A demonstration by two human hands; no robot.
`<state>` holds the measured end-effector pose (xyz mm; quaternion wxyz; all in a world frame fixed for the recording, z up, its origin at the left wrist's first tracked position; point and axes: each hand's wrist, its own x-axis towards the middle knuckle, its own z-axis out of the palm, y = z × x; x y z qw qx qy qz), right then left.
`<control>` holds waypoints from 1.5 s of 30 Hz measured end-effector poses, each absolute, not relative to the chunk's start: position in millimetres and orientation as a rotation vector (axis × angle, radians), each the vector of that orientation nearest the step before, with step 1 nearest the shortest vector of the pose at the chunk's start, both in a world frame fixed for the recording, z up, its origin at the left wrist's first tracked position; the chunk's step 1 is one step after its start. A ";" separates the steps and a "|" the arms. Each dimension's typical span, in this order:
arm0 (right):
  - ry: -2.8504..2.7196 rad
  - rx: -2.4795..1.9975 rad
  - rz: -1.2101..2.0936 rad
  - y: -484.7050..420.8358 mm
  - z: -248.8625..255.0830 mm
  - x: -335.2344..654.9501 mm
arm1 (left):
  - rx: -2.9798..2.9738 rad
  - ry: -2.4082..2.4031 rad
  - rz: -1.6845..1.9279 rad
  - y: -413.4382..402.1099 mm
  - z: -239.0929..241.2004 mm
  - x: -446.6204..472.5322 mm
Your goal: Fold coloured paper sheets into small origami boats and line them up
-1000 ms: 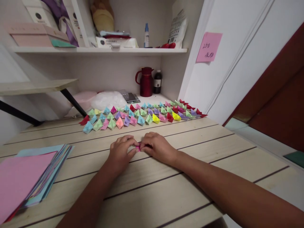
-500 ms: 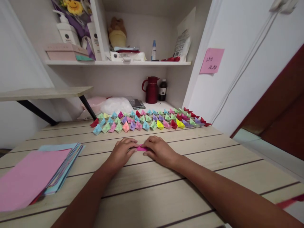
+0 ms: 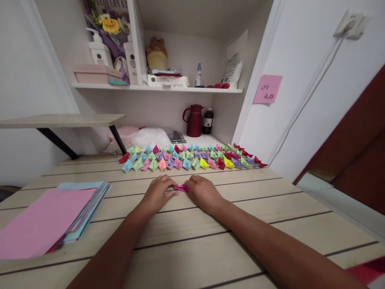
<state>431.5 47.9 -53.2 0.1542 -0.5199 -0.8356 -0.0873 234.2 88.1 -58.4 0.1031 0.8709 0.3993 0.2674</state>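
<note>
A small folded piece of magenta paper (image 3: 181,188) lies low over the table between my two hands. My left hand (image 3: 157,194) is at its left end, with the index finger by the paper and the thumb slightly apart below. My right hand (image 3: 203,192) pinches the right end, its curled fingers hiding that part. Just beyond the hands stand rows of small folded paper boats (image 3: 186,163) in many colours, several of them red, green, blue and yellow.
On the left lies a stack of coloured paper sheets (image 3: 51,218), pink on top. A raised wooden shelf (image 3: 63,120) on black legs stands behind it. At the back are a red jug (image 3: 194,121), a dark bottle (image 3: 207,121) and a white plastic bag (image 3: 151,138).
The camera view has tilted up slightly and shifted left. My right fingers have closed farther over the paper's right end, and my left thumb has moved a little away from it.
</note>
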 end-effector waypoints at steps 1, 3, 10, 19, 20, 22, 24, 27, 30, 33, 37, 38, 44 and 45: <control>-2.377 -1.498 -0.225 48.8 -53.5 432.8 | 2.575 1.192 0.791 87.0 -58.3 235.0; -2.330 -1.490 -0.138 51.0 -54.4 435.5 | 2.583 1.218 0.796 84.3 -57.7 237.1; -2.035 -1.339 0.348 60.8 -55.1 444.3 | 2.430 1.184 0.927 83.1 -54.5 241.5; -1.770 -1.202 0.760 62.9 -54.5 442.7 | 1.883 1.115 1.093 77.0 -46.2 252.7; -1.738 -1.191 0.792 63.5 -55.0 442.0 | 1.830 1.091 1.084 73.9 -45.3 254.9; -1.672 -1.174 0.854 64.6 -55.5 441.1 | 1.721 1.024 1.098 67.8 -44.3 259.8; -1.615 -1.158 0.906 64.8 -55.4 440.5 | 1.639 0.975 1.110 62.7 -44.5 265.0; -1.528 -1.113 0.996 62.4 -54.6 438.8 | 1.560 0.972 1.083 58.4 -45.8 272.0; -1.465 -1.046 1.097 57.3 -52.6 435.8 | 1.461 1.018 1.112 56.6 -46.0 275.3; -1.490 -1.003 1.097 51.8 -48.4 433.9 | 1.449 1.058 1.145 55.0 -43.9 274.0; -1.569 -0.966 0.975 48.6 -42.0 436.1 | 1.486 1.059 1.120 52.7 -40.5 270.7; -1.578 -0.947 0.970 48.9 -41.2 437.3 | 1.493 1.055 1.105 52.3 -40.0 270.4; -1.635 -0.924 0.936 50.4 -41.8 441.5 | 1.526 1.059 1.072 53.4 -40.4 269.9; -1.671 -0.931 0.900 49.6 -41.3 441.4 | 1.532 1.059 1.076 54.0 -40.9 269.7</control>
